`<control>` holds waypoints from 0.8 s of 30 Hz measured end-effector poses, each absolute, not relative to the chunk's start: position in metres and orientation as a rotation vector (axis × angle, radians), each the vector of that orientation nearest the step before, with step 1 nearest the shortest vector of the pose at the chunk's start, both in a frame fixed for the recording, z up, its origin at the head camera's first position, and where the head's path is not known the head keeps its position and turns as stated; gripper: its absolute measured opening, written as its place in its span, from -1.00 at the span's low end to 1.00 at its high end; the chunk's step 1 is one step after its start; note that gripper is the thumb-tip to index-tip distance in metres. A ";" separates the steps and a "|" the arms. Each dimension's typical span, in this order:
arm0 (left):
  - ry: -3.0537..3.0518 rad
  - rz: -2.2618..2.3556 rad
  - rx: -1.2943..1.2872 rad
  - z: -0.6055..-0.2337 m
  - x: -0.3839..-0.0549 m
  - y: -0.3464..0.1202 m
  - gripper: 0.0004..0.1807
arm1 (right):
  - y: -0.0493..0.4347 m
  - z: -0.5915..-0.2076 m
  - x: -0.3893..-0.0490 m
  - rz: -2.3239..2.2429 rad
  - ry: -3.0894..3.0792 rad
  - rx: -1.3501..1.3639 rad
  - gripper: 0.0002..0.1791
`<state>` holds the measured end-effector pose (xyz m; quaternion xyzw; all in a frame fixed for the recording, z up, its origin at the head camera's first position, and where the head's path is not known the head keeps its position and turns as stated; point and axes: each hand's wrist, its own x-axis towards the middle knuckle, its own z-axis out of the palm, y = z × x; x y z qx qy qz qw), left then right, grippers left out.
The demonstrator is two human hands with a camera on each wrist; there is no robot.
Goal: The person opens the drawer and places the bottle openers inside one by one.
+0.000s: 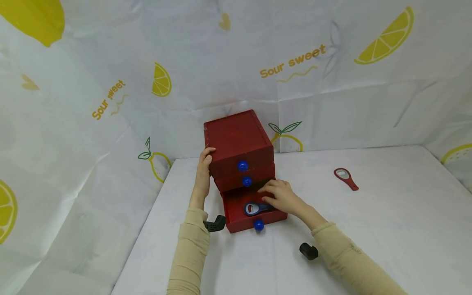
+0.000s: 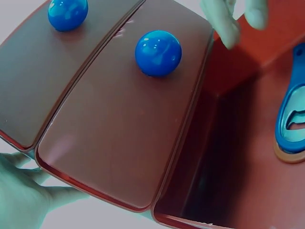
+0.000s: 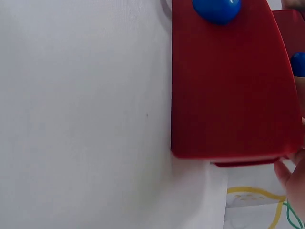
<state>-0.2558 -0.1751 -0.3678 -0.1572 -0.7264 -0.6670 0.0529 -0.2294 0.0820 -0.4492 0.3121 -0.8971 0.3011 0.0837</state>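
A red cabinet (image 1: 237, 135) with three drawers and round blue knobs stands at the back of the table. Its bottom drawer (image 1: 236, 226) is pulled out, and a blue-handled bottle opener (image 1: 252, 209) lies inside. In the left wrist view, a brownish rounded edge (image 2: 290, 157) shows under the opener's head. My left hand (image 1: 203, 174) rests against the cabinet's left side, fingers extended. My right hand (image 1: 284, 196) reaches over the drawer's right side, fingers loosely bent above the opener's handle; the left wrist view shows the fingertips apart from the opener.
A red-handled bottle opener (image 1: 346, 178) lies on the white table (image 1: 387, 221) to the right. A lemon-printed cloth (image 1: 221, 61) hangs behind and at the sides. Black wrist cameras (image 1: 215, 223) are worn at both sleeves. The upper two drawers are closed.
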 end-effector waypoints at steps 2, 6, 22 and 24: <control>-2.208 -2.026 -0.476 -0.368 -0.256 -0.175 -0.51 | 0.088 -0.449 -0.230 0.947 -2.611 0.926 -0.76; -2.208 -2.024 -0.471 -0.367 -0.256 -0.175 -0.51 | 0.101 -0.450 -0.232 1.032 -2.523 0.886 -0.77; -2.214 -2.009 -0.470 -0.369 -0.256 -0.174 -0.50 | 0.177 -0.455 -0.232 1.014 -2.490 0.679 -0.74; -2.215 -2.002 -0.472 -0.369 -0.257 -0.174 -0.50 | 0.190 -0.457 -0.231 1.008 -2.505 0.646 -0.73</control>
